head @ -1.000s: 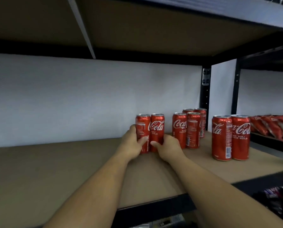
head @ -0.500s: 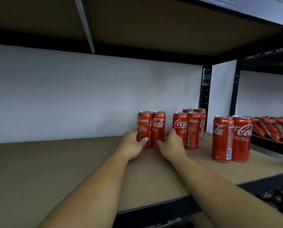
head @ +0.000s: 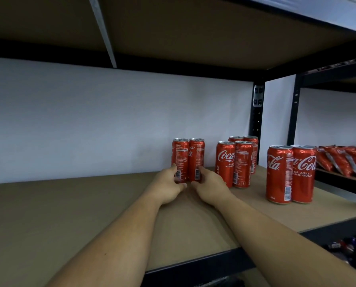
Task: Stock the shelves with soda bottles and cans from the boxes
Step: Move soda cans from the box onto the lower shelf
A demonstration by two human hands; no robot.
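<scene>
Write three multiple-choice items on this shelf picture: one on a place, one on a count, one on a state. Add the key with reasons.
1. Where does the held pair of cans stand among the red cans on the shelf?
A. leftmost
B. in the middle
C. rightmost

2. How many red cans show on the shelf?
A. six
B. eight
C. ten

3. What are the hands doing?
A. Both lie flat on the board.
B. The left hand grips the left can low down, and the right hand grips the right can.
C. Both lift a bottle.

Key:
1 A: the group of four and the front pair stand to its right.
2 B: two, four and two.
3 B: fingers curl round each can's foot, thumbs in front.
</scene>
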